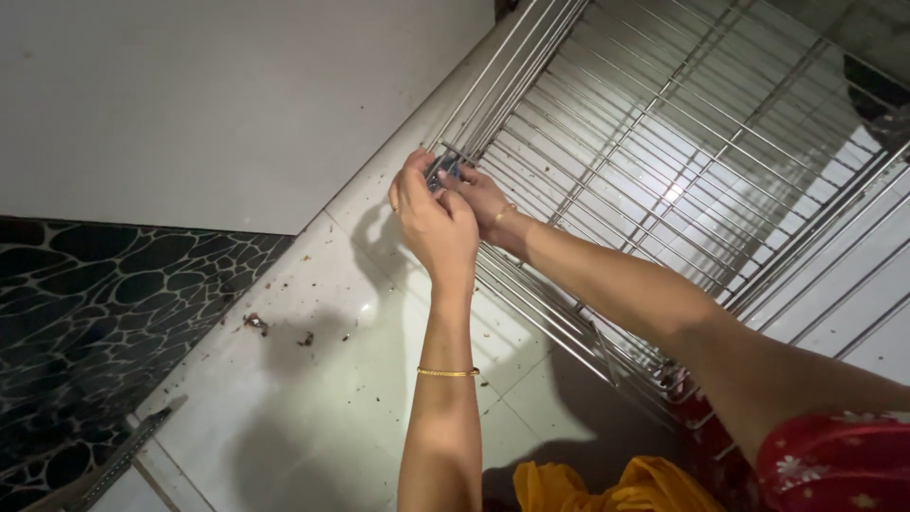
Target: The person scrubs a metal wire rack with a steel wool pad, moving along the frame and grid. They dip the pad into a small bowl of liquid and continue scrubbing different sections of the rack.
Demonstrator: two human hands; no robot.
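Both hands up at the wire rack's near corner, left hand curled shut round a small blue-grey piece, right hand pinching the same piece against the wire, rack lying on the white floor, crumbs nearby

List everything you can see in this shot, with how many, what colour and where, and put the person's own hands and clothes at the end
wire rack: one, silver metal, upper right, tilted over the floor
small object: one, dark bluish, at the rack's near corner, between the two hands; kind too small to tell
floor tiles: several, white glossy, centre and bottom
debris: a few brown bits, scattered on the tiles at left
white panel: one, upper left
pebble-pattern surface: one, black with grey lines, left
metal strip: one, grey, bottom left
bangle: one, gold, on the left wrist
clothing: red floral sleeve at bottom right, yellow cloth at bottom centre
left hand: one, on the small object
right hand: one, at the rack's corner
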